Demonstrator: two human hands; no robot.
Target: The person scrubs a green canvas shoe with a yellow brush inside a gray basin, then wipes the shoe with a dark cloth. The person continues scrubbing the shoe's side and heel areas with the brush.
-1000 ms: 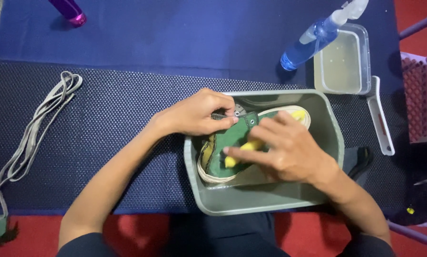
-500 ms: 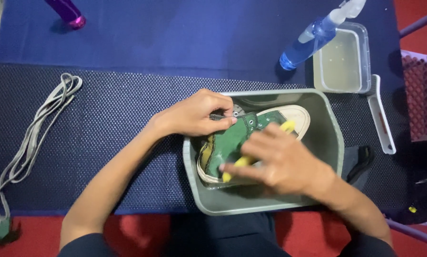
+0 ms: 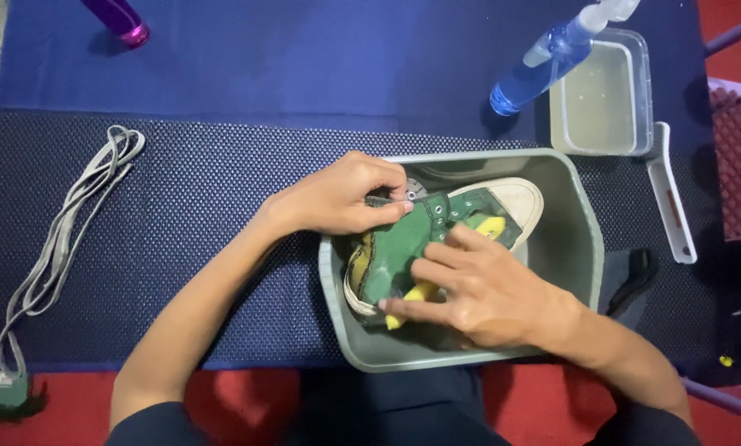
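Work surface: dark blue dotted mat (image 3: pixel 180 215) over a plain blue cloth (image 3: pixel 304 58), red floor below.

Grey plastic tub (image 3: pixel 581 248) on the mat, right of centre, in front of the torso.

Green canvas shoe (image 3: pixel 399 244) inside the tub, lying on its side, white toe cap toward the far right, heel toward the near left. Laces removed; eyelets bare.

Left hand (image 3: pixel 337 198) at the tub's far-left rim, fingers closed in a pinch on the upper edge of the shoe, near the eyelets.

Right hand (image 3: pixel 478 289) flat over the shoe's side, fingers narrow and curled around a yellow brush (image 3: pixel 420 293); one yellow end visible at the fingertips, another past the knuckles near the toe cap.

Grey shoelaces (image 3: pixel 65 239) in a loose bundle, well apart at the left.

Clear rectangular container (image 3: pixel 603 91) beyond the tub, blue spray bottle (image 3: pixel 544 66) tilted against its left wall. White flat tool (image 3: pixel 669 194) just beside the tub's right rim. Purple bottle (image 3: pixel 121 18) at the far-left edge.

Risks, as judged:
- Shoe rotation under brush pressure, from a light pinch on wet canvas.
- Tub shift toward the mat's near edge, from strokes pulled toward the body.
- Splash onto the lap, from fast strokes close to the near wall.
- Bottle topple, from any knock to the container.
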